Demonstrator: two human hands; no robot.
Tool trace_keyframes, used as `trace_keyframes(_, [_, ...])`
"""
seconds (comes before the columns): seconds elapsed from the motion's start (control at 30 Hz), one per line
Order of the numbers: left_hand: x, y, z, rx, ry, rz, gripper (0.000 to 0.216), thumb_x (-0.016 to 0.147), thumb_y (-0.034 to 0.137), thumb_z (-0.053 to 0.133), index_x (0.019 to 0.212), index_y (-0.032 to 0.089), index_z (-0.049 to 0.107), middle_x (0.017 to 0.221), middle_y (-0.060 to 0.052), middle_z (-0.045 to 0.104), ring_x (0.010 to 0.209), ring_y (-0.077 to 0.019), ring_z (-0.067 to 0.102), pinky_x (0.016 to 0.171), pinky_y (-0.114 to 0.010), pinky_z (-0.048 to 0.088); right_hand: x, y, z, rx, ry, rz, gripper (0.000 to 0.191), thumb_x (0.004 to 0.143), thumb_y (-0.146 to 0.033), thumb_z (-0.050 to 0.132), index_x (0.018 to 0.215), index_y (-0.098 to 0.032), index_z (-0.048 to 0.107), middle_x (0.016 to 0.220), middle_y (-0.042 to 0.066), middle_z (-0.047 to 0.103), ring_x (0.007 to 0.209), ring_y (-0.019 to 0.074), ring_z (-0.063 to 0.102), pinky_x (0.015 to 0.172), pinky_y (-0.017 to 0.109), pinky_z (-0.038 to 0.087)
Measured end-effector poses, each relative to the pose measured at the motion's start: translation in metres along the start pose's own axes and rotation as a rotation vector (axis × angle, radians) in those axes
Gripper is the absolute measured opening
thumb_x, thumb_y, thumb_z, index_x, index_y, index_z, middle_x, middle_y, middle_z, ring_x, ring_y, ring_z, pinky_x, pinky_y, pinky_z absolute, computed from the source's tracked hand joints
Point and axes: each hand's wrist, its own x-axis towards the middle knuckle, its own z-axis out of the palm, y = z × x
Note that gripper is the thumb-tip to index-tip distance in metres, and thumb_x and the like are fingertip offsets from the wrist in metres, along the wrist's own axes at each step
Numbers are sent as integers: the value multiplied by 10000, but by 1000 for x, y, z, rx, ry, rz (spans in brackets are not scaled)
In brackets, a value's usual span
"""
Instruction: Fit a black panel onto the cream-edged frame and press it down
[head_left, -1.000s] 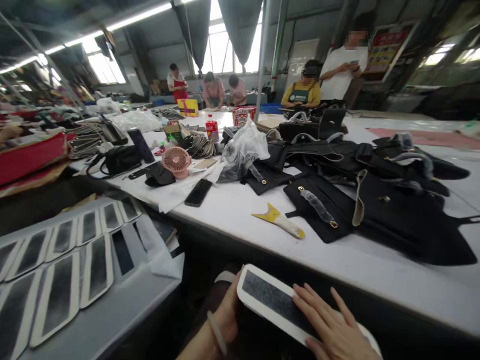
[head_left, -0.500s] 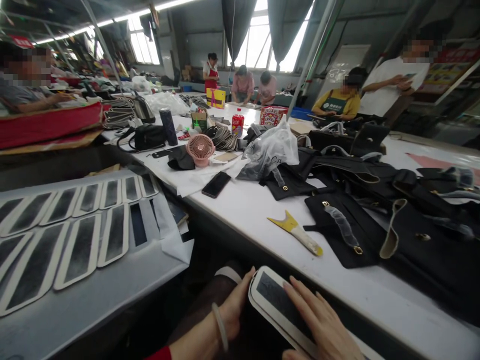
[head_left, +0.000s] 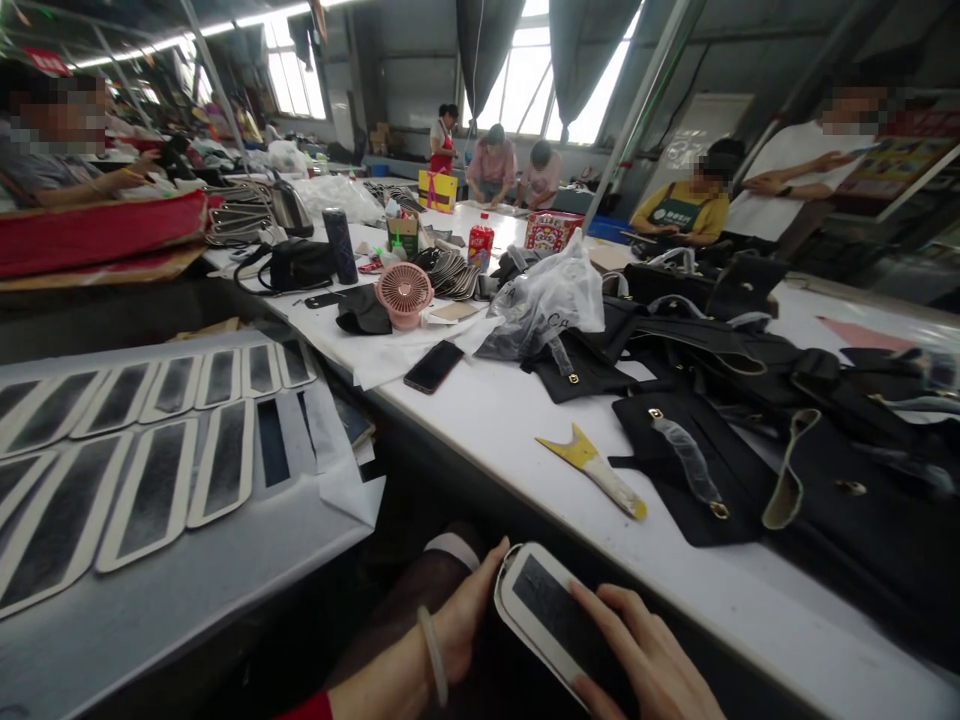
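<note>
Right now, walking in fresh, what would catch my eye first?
Probably the two hands at the bottom edge: the left hand and right hand hold a white-rimmed dark panel. Rows of matching panels lie on the grey table to the left, and a pink fan stands out on the white table among black bag pieces.

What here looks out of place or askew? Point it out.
Little stands out. The panel held between the left hand and right hand looks intact. On the white table, the black bag pieces lie in a jumbled heap, and a phone sits near the edge. The panels on the grey table lie in tidy rows.
</note>
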Motion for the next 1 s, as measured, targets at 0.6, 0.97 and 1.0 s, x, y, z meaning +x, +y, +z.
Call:
trace_keyframes(0.6, [-1,-1,10,-63,44,37,569,806,682,584,769,130,717,707,-75,727,657,-200,627,683,-273,424,11,-16,-7,-185,127,-196,524,816,-255,616,1336,-238,556,1194,120,669,963,241,683,738,322,611])
trace_keyframes(0.97, [3,3,0,-37,91,4,569,807,678,589,797,122,712,729,-71,727,658,-186,630,645,-256,432,11,-18,6,-156,177,-149,548,845,-301,609,1383,-287,502,1226,90,638,1053,221,612,782,320,544])
trace_keyframes(1.0, [4,2,-2,-24,90,2,575,806,680,588,812,119,715,742,-74,731,666,-191,633,652,-262,437,11,-18,6,-147,173,-141,556,847,-302,609,1391,-289,492,1235,88,632,1055,220,607,788,318,537])
